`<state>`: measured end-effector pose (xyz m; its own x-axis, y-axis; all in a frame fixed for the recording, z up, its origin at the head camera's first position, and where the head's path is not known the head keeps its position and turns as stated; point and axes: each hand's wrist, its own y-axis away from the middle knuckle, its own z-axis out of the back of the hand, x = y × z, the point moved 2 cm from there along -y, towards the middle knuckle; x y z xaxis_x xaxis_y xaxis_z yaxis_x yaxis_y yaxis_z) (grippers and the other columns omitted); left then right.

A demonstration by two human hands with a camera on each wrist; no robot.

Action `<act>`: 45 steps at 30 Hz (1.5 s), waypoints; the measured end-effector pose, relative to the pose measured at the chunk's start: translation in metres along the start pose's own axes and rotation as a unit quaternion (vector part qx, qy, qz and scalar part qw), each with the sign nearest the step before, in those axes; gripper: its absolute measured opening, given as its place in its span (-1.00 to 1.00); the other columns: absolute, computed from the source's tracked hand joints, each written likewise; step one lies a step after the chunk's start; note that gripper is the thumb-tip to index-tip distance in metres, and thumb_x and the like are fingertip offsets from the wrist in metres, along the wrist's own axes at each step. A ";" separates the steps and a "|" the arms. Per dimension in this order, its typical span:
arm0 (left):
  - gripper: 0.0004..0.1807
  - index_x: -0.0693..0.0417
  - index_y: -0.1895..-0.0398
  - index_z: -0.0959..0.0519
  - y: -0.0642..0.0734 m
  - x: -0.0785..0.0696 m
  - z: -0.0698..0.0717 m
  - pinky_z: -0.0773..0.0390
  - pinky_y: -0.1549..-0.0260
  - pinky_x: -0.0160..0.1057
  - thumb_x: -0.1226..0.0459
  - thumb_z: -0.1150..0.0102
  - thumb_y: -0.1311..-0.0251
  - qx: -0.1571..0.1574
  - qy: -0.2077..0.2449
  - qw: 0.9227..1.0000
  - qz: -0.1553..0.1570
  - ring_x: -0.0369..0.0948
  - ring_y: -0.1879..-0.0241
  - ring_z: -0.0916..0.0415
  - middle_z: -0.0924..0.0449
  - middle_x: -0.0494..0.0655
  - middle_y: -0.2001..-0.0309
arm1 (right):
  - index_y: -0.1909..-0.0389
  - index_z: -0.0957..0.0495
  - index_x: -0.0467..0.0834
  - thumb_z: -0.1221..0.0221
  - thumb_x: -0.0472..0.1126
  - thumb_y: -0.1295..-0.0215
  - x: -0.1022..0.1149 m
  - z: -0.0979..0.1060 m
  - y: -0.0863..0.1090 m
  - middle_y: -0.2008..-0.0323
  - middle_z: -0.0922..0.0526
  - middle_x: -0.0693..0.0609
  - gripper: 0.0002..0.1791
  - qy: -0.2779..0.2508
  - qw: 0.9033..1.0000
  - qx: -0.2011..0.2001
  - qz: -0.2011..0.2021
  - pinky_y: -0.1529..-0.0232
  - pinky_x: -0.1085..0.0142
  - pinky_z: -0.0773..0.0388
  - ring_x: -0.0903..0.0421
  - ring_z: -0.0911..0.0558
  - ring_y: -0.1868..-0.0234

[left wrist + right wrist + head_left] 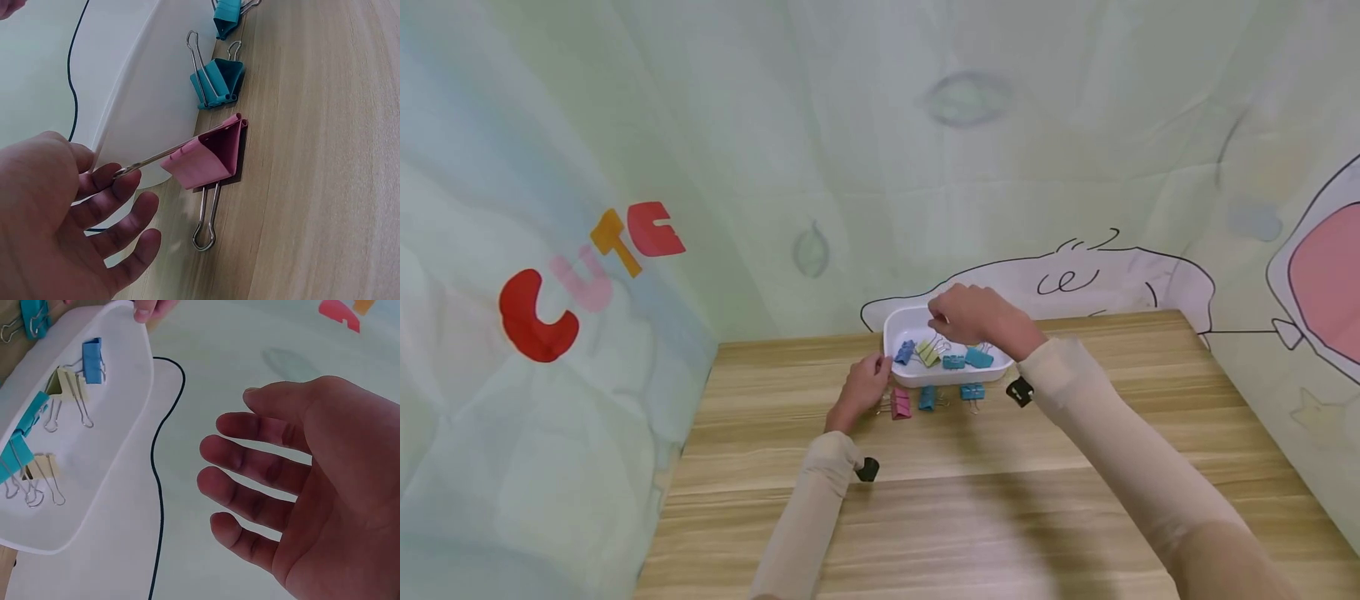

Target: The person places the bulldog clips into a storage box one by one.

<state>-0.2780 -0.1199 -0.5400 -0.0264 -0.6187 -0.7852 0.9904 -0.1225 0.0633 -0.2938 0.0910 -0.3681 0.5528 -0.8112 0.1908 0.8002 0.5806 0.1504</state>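
Observation:
My left hand (863, 387) pinches the left end of a white tray (150, 81) by its rim, thumb inside and fingers outside. Just beside those fingers a pink binder clip (200, 159) rests on the table; one wire handle reaches the fingertips, and I cannot tell if they touch. Above the tray hovers my right hand (337, 469), fingers loosely bent and holding nothing. Inside the tray lie a blue binder clip (93, 361), a pale yellow clip (65, 384), another yellow clip (42, 466) and teal clips (979, 357).
Along the tray's near side, a teal binder clip (928, 398) and a blue-teal one (972, 392) lie on the wooden table (925, 525). A printed cloth (850, 125) hangs directly behind the tray and along both sides.

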 end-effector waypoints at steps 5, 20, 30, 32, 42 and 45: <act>-0.68 0.14 0.15 -0.52 0.000 0.000 0.000 -0.43 0.39 -0.23 0.12 0.13 -0.65 0.002 0.003 1.000 0.003 -0.14 0.37 -0.42 -0.54 -0.02 0.33 | 0.21 -0.63 -0.09 -0.12 -0.07 -0.56 -0.005 -0.006 0.005 0.35 -0.63 0.04 -0.79 -0.001 1.000 0.006 -0.007 0.34 0.14 -0.52 0.05 -0.55 0.36; -0.70 0.14 0.18 -0.50 0.000 0.001 -0.001 -0.42 0.40 -0.23 0.14 0.12 -0.65 0.003 0.007 1.000 0.002 -0.13 0.37 -0.42 -0.56 0.01 0.32 | 0.31 -0.60 -0.07 -0.16 -0.06 -0.54 -0.018 -0.050 0.023 0.47 -0.53 0.08 -0.78 -0.015 0.999 0.029 -0.001 0.41 0.23 -0.37 0.10 -0.46 0.43; -0.68 0.14 0.13 -0.51 -0.001 0.003 -0.002 -0.45 0.39 -0.24 0.11 0.14 -0.66 0.009 0.009 1.000 0.012 -0.13 0.36 -0.44 -0.55 -0.01 0.30 | 0.38 -0.56 -0.02 -0.18 -0.07 -0.53 -0.028 -0.085 0.036 0.47 -0.52 0.11 -0.77 -0.009 0.999 0.045 -0.015 0.43 0.24 -0.41 0.12 -0.48 0.45; -0.68 0.14 0.12 -0.52 -0.001 0.003 -0.002 -0.45 0.39 -0.24 0.11 0.14 -0.66 0.008 0.009 1.000 0.013 -0.13 0.36 -0.44 -0.55 -0.01 0.30 | 0.38 -0.56 -0.03 -0.19 -0.08 -0.52 -0.029 -0.092 0.038 0.48 -0.51 0.10 -0.78 0.005 0.999 0.043 -0.014 0.43 0.23 -0.43 0.11 -0.48 0.45; -0.66 0.14 0.09 -0.52 -0.002 0.003 -0.003 -0.46 0.37 -0.22 0.09 0.16 -0.66 0.007 0.007 1.000 0.016 -0.13 0.35 -0.45 -0.55 -0.01 0.28 | 0.36 -0.60 -0.07 -0.30 -0.08 -0.43 -0.033 -0.115 0.046 0.53 -0.47 0.07 -0.81 0.106 0.994 0.015 0.009 0.53 0.25 -0.45 0.11 -0.42 0.54; -0.66 0.14 0.08 -0.53 -0.003 0.004 -0.003 -0.46 0.36 -0.21 0.10 0.15 -0.66 0.008 0.006 1.000 0.015 -0.12 0.34 -0.45 -0.55 -0.01 0.28 | 0.38 -0.59 -0.07 -0.31 -0.11 -0.40 -0.034 -0.121 0.046 0.56 -0.47 0.07 -0.82 0.113 0.993 0.009 0.010 0.55 0.26 -0.41 0.12 -0.40 0.56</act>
<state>-0.2803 -0.1195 -0.5451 0.0058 -0.6123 -0.7906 0.9886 -0.1155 0.0967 -0.2475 0.1374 -0.4850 0.6082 -0.7933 -0.0286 0.7854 0.5961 0.1669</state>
